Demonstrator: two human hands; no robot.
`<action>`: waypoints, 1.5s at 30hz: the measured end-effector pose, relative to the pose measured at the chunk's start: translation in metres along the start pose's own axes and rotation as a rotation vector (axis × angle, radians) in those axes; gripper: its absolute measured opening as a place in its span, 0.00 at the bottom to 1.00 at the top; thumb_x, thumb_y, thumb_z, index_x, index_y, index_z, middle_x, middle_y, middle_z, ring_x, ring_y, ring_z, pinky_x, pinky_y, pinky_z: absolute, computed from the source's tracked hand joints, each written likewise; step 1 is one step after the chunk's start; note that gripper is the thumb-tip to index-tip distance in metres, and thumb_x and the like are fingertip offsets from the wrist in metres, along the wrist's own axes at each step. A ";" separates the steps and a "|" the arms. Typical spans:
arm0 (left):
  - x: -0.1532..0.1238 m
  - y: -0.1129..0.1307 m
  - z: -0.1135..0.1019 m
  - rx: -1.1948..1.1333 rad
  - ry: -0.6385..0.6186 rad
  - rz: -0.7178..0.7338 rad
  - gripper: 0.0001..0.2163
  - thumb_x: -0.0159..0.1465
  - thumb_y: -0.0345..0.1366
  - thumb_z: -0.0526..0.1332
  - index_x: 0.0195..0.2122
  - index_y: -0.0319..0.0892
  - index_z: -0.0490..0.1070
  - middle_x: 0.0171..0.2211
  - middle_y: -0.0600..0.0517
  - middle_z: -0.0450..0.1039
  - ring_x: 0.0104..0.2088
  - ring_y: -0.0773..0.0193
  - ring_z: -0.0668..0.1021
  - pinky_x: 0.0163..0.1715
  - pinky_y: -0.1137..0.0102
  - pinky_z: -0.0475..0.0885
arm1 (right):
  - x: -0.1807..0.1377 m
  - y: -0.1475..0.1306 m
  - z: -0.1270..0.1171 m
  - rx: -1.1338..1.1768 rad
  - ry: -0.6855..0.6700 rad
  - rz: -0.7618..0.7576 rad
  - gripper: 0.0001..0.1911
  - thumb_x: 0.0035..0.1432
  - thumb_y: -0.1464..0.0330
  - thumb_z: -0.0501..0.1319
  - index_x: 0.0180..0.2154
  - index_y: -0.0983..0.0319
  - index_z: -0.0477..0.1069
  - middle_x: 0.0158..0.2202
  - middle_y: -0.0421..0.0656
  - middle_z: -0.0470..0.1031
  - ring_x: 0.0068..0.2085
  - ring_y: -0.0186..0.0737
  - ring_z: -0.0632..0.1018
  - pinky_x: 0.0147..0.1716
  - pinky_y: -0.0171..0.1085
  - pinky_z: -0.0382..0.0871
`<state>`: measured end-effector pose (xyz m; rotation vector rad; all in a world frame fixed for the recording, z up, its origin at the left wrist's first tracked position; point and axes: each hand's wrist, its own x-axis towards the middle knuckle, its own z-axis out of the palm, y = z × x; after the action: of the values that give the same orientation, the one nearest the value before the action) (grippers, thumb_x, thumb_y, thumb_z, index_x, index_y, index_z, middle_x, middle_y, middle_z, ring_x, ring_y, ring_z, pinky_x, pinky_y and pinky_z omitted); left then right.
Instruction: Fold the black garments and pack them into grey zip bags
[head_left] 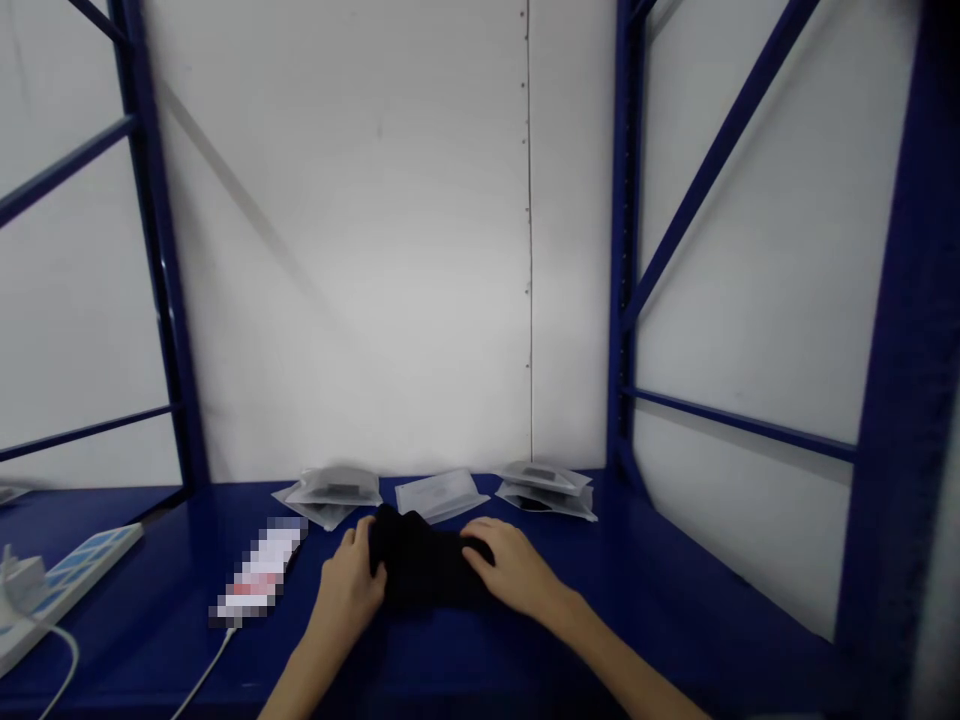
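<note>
My left hand [351, 585] and my right hand [510, 568] were both down on a piece of black cloth [424, 568] that lay flat on the blue shelf [675, 600] right in front of me. The hands sat apart, one at each side of the cloth. My left fingers curled over its left edge and my right palm pressed on its right edge, fingers bent over the top. I could not tell whether either hand had truly pinched the fabric or only rested on it.

Just behind the cloth, along the white wall [360, 250], lay three lots of clear plastic bags: a small stack at the left [330, 492], a single flat bag in the middle [439, 494], and another stack at the right [546, 488]. To the left of my left hand lay a phone [259, 578] with a white cable [202, 675] running from its near end. Farther left, at the shelf's edge, sat a power strip [67, 580] with a white plug [21, 580] in it. Blue posts [161, 300] framed the shelf on both sides.
</note>
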<state>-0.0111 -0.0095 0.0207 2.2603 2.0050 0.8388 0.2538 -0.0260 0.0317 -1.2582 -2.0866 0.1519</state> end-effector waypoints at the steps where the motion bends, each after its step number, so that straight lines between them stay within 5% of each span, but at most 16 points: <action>1: 0.001 -0.002 -0.003 0.002 0.039 -0.003 0.22 0.66 0.27 0.57 0.62 0.40 0.60 0.54 0.40 0.72 0.49 0.51 0.80 0.41 0.64 0.72 | -0.008 0.005 -0.005 -0.025 -0.011 0.004 0.14 0.65 0.66 0.58 0.47 0.59 0.80 0.48 0.47 0.81 0.50 0.49 0.79 0.53 0.44 0.71; 5: 0.005 0.005 -0.008 -0.030 0.217 0.070 0.18 0.67 0.27 0.55 0.58 0.43 0.63 0.54 0.43 0.69 0.43 0.53 0.81 0.35 0.66 0.72 | -0.033 0.023 -0.009 -0.032 -0.029 0.025 0.15 0.67 0.63 0.58 0.48 0.59 0.80 0.53 0.48 0.79 0.54 0.49 0.78 0.57 0.45 0.70; 9: 0.005 0.044 -0.002 -0.111 0.322 0.268 0.17 0.67 0.25 0.52 0.56 0.44 0.64 0.51 0.45 0.68 0.40 0.58 0.79 0.37 0.66 0.74 | -0.039 0.029 -0.001 -0.004 -0.001 0.040 0.16 0.68 0.62 0.57 0.50 0.60 0.79 0.56 0.50 0.77 0.57 0.49 0.77 0.59 0.46 0.68; 12: -0.005 0.082 0.009 -0.185 0.248 0.478 0.22 0.63 0.20 0.52 0.56 0.45 0.64 0.51 0.46 0.67 0.47 0.57 0.77 0.47 0.64 0.74 | -0.037 0.031 0.000 0.061 0.039 0.035 0.14 0.64 0.65 0.60 0.48 0.60 0.79 0.54 0.49 0.79 0.56 0.50 0.78 0.59 0.47 0.69; 16: -0.026 0.112 0.024 -0.145 -0.046 0.613 0.17 0.59 0.23 0.58 0.49 0.45 0.70 0.53 0.46 0.68 0.51 0.51 0.73 0.52 0.58 0.72 | -0.034 0.043 -0.002 0.168 0.124 0.100 0.15 0.58 0.72 0.59 0.46 0.59 0.79 0.47 0.47 0.82 0.50 0.48 0.81 0.54 0.45 0.74; 20: -0.035 0.106 0.024 -0.263 -0.224 0.637 0.17 0.62 0.37 0.67 0.52 0.46 0.72 0.53 0.46 0.69 0.53 0.49 0.72 0.55 0.55 0.70 | -0.034 0.059 0.001 0.246 0.219 0.224 0.18 0.54 0.75 0.56 0.45 0.60 0.78 0.45 0.47 0.82 0.47 0.46 0.82 0.50 0.43 0.78; 23: -0.030 0.089 0.016 -0.318 -0.309 0.686 0.22 0.61 0.35 0.68 0.57 0.48 0.72 0.55 0.47 0.69 0.55 0.51 0.72 0.59 0.58 0.69 | -0.036 0.062 0.004 0.258 0.206 0.208 0.26 0.50 0.78 0.56 0.50 0.60 0.75 0.48 0.47 0.81 0.50 0.46 0.81 0.52 0.44 0.77; 30: -0.021 0.063 0.009 -0.429 -0.201 0.694 0.18 0.67 0.26 0.53 0.54 0.48 0.72 0.50 0.47 0.74 0.50 0.57 0.77 0.52 0.65 0.73 | -0.045 0.036 -0.005 0.074 0.093 -0.055 0.44 0.49 0.81 0.56 0.69 0.58 0.59 0.70 0.49 0.60 0.69 0.50 0.64 0.68 0.53 0.60; 39: -0.013 0.061 0.024 -0.798 0.014 0.462 0.14 0.66 0.29 0.52 0.46 0.44 0.74 0.44 0.48 0.79 0.43 0.59 0.79 0.45 0.66 0.74 | -0.027 0.010 -0.024 -0.169 -0.069 -0.389 0.46 0.51 0.71 0.67 0.69 0.60 0.56 0.70 0.51 0.62 0.70 0.54 0.61 0.72 0.58 0.44; 45: -0.007 0.067 0.027 -0.856 -0.004 0.420 0.14 0.62 0.28 0.53 0.44 0.43 0.76 0.42 0.49 0.80 0.40 0.59 0.80 0.43 0.67 0.73 | -0.012 0.008 -0.015 -0.176 -0.062 -0.379 0.24 0.55 0.75 0.61 0.55 0.62 0.69 0.55 0.51 0.76 0.58 0.50 0.74 0.65 0.51 0.60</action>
<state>0.0607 -0.0196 0.0183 2.0971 0.8514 1.3649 0.2721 -0.0356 0.0338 -0.9396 -2.3913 -0.1676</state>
